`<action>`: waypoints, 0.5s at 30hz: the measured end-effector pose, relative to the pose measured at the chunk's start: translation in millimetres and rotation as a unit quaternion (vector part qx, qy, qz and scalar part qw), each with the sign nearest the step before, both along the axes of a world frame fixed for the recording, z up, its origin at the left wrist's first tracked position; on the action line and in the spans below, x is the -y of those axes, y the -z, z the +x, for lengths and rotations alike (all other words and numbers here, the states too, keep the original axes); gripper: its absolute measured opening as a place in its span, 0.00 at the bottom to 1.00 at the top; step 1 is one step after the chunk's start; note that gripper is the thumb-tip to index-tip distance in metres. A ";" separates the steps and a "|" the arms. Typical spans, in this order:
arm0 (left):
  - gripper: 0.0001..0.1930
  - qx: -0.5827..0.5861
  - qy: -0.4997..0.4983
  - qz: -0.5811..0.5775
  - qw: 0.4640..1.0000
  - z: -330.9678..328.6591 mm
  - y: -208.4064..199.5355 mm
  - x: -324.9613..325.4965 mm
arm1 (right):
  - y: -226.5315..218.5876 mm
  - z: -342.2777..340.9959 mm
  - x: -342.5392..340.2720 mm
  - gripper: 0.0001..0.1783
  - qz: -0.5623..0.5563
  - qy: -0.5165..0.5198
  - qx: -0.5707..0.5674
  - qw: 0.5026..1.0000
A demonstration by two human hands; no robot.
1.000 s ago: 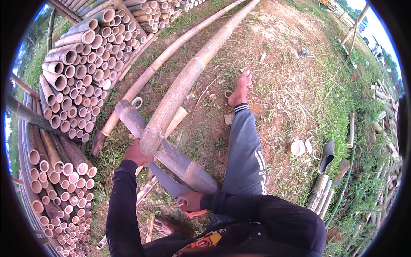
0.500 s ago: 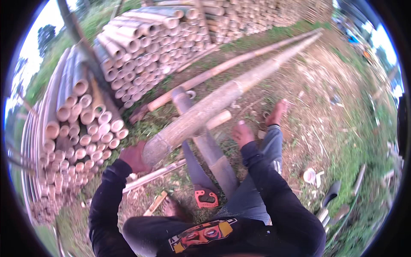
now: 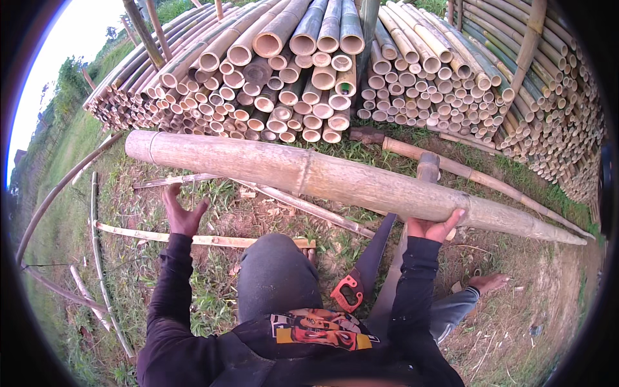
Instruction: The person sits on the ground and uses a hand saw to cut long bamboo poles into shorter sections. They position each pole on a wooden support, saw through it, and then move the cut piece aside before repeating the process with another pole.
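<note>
Grassy ground (image 3: pixel 213 193): thin bamboo strips (image 3: pixel 200 240), handsaw (image 3: pixel 361 271), stacked bamboo poles (image 3: pixel 309 71).

Stacked bamboo poles (image 3: pixel 309 71) lie beyond the grip, cut ends facing the camera, filling the upper frame; more stacked poles (image 3: pixel 548 109) run along the right. A thinner brown pole (image 3: pixel 477 177) lies on the grass just behind the grip, slanting right. A handsaw with an orange handle (image 3: pixel 351 290) sits below the grip, near the knee. Split bamboo strips (image 3: pixel 206 240) lie on the ground, well left of the grip.
</note>
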State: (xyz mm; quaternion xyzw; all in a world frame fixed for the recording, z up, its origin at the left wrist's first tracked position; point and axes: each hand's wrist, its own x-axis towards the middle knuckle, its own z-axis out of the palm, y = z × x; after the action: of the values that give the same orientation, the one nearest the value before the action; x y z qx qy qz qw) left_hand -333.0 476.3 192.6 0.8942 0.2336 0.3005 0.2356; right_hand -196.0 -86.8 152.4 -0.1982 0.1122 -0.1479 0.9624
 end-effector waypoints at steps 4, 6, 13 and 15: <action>0.59 -0.016 0.480 -0.560 0.676 67.6 90.6 125.7 | 7.8 -30.9 -129.5 0.55 0.036 -0.332 0.031 0.942; 0.54 0.106 0.393 -0.703 0.583 97.8 93.8 126.7 | 11.5 -49.0 -152.4 0.60 -0.089 -0.501 0.035 0.860; 0.52 0.301 0.147 -0.656 0.676 81.6 104.3 -29.4 | 36.3 -58.9 33.0 0.67 0.050 0.035 -0.094 0.994; 0.54 0.311 0.096 -0.643 0.693 76.6 110.5 -67.8 | 58.3 -36.1 29.4 0.60 0.011 -0.003 -0.127 0.992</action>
State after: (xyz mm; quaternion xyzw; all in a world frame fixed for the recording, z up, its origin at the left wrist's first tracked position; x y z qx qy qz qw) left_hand -256.4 544.1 82.1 0.3977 0.1960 0.3136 0.8397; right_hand -232.1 -116.2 94.0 -0.2047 0.2343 -0.1178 0.9430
